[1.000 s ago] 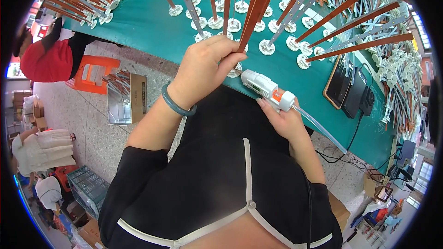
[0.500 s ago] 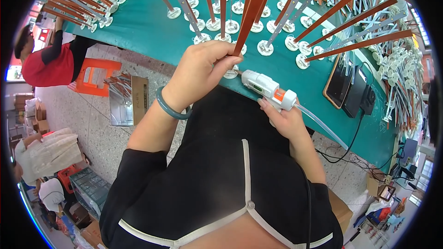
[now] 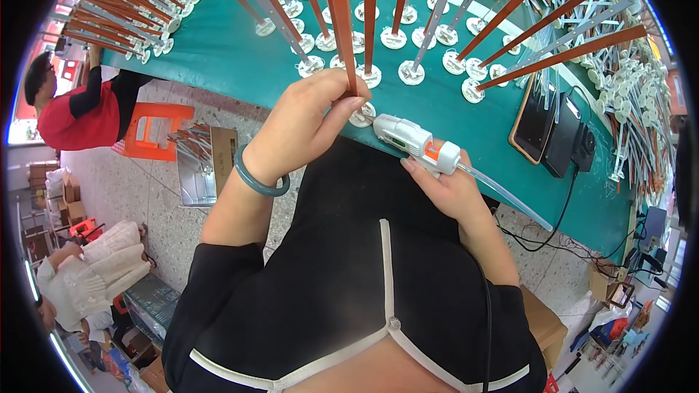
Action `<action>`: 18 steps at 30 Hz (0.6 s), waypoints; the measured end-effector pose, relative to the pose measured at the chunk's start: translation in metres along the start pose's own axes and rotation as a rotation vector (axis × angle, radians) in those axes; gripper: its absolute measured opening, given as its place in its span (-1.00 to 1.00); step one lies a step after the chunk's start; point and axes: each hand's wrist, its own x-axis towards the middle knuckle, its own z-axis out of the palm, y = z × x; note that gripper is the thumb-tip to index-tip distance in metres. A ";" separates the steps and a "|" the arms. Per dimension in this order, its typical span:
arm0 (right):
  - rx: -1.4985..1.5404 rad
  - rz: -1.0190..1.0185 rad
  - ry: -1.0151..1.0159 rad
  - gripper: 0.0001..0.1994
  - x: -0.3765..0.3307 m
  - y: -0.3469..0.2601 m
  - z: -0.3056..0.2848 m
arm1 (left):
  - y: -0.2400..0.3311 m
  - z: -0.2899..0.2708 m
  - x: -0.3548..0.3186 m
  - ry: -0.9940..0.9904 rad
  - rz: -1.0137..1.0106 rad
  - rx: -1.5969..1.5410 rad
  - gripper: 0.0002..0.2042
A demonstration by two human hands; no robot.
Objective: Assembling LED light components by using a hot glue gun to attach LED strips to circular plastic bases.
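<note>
My left hand (image 3: pixel 302 120), with a grey-green bangle (image 3: pixel 256 178) at its wrist, pinches a brown strip (image 3: pixel 339 18) near its lower end between thumb and fingers. The strip rises from a round white base (image 3: pixel 361 118) at the table's near edge; the join is partly hidden by the fingers. My right hand (image 3: pixel 453 188) is closed round a white glue gun (image 3: pixel 405 135). Its nozzle points left and reaches that base; whether it touches cannot be made out. A clear glue stick (image 3: pixel 502 195) sticks out of the gun's back end.
Several upright strips on white bases (image 3: pixel 411 73) stand across the green table (image 3: pixel 255 76). A phone (image 3: pixel 534 127) and a black power adapter (image 3: pixel 562 147) lie at right, beside heaped strips (image 3: pixel 655 131). At left are a seated person (image 3: pixel 80 105), an orange stool (image 3: pixel 156 127) and a box of strips (image 3: pixel 211 167).
The view has shifted slightly. Both hands keep their holds, and the nozzle stays by the base. A person at the lower left, among pale cloth, has moved.
</note>
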 end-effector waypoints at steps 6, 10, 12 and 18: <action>-0.021 0.017 -0.027 -0.77 0.000 -0.004 -0.002 | -0.001 0.001 -0.001 0.015 0.015 -0.022 -0.95; -0.018 -0.016 -0.005 -0.77 -0.001 -0.001 -0.001 | -0.001 0.000 -0.003 0.005 -0.002 -0.027 -0.93; 0.018 0.016 0.003 -0.77 -0.002 -0.001 -0.002 | -0.001 0.001 -0.003 0.002 -0.001 -0.032 -0.93; -0.021 -0.020 -0.003 -0.77 0.000 0.003 0.000 | 0.000 0.002 -0.004 -0.001 -0.001 -0.033 -0.93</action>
